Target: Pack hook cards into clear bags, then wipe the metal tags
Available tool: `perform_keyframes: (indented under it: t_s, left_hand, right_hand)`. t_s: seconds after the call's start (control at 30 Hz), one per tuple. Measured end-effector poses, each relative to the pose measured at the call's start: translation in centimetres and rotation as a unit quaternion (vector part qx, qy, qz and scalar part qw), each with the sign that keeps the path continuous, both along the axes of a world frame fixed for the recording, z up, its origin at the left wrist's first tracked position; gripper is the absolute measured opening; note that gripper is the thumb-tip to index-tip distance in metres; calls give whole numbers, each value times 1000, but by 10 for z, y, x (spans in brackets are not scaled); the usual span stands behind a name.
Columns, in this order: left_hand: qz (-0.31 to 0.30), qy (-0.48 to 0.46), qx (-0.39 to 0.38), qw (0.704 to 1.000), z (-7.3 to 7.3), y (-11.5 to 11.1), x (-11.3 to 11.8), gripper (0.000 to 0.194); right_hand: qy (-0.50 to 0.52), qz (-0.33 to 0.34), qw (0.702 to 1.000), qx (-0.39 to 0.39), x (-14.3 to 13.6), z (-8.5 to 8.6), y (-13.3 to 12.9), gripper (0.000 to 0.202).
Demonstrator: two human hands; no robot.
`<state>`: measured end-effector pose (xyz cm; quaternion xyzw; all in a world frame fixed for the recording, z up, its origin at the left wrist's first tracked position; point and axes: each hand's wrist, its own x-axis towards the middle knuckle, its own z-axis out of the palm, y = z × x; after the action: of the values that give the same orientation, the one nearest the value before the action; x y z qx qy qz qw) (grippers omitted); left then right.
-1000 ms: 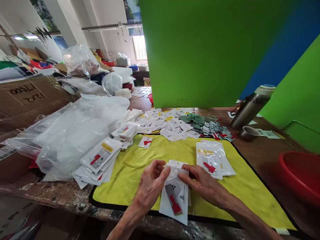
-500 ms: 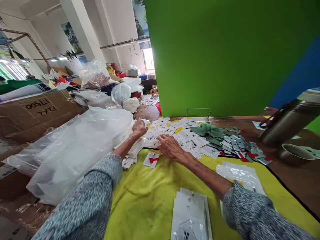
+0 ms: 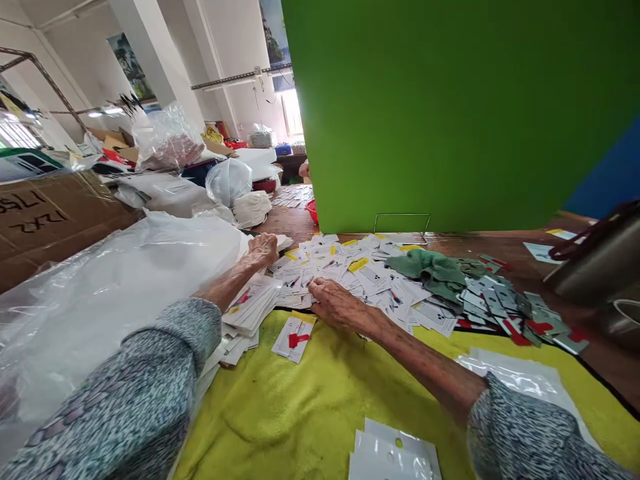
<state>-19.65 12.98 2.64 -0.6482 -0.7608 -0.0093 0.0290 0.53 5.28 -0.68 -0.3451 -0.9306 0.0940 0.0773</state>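
Observation:
My left hand (image 3: 263, 249) is closed at the back of a stack of white cards (image 3: 255, 300); what its fingers hold is hidden. My right hand (image 3: 333, 300) has its fingers bent together at the near edge of a spread of printed cards (image 3: 370, 277), and anything in the pinch is too small to make out. Between and below the hands, a card with a red piece (image 3: 295, 339) lies on the yellow cloth (image 3: 300, 413). White plastic packets (image 3: 393, 457) lie at the bottom edge, with more packets (image 3: 530, 373) under my right forearm.
A green board (image 3: 440, 120) stands behind the cards. To the right are a green cloth (image 3: 430, 270), grey and red pieces (image 3: 490, 300), a metal flask (image 3: 595, 260) and a cup (image 3: 623, 320). Plastic sheeting (image 3: 130, 287) and a cardboard box (image 3: 55, 213) fill the left. Part of another person's hand (image 3: 305, 171) shows behind.
The view has shifted, moving the box left and the flask right. My left hand has drawn back slightly leftward over the stack; my right hand remains at the near edge of the cards.

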Motion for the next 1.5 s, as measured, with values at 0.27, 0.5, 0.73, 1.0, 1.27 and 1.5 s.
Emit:
perform_keyframes:
  t_s: [0.27, 0.5, 0.73, 1.0, 1.27, 1.5]
  left_hand:
    - [-90, -57, 6, 994, 3, -11, 17, 33]
    - [-113, -83, -64, 988, -3, -4, 18, 81]
    - [-129, -62, 9, 990, -11, -7, 18, 81]
    - [-226, -42, 78, 970, 12, -15, 43, 81]
    - [-364, -17, 100, 926, 42, -16, 118, 71]
    - [-418, -40, 26, 907, -21, -20, 177, 66]
  right_hand:
    - [22, -7, 1000, -15, -4, 0, -2, 13]
    - [44, -25, 999, -14, -4, -7, -3, 10]
    - [133, -192, 972, 23, -5, 14, 23, 24]
    - [190, -317, 929, 22, 11, 36, 57, 22]
    - [218, -347, 912, -13, 107, 59, 46, 15]
    - [220, -401, 888, -40, 170, 27, 25, 20]
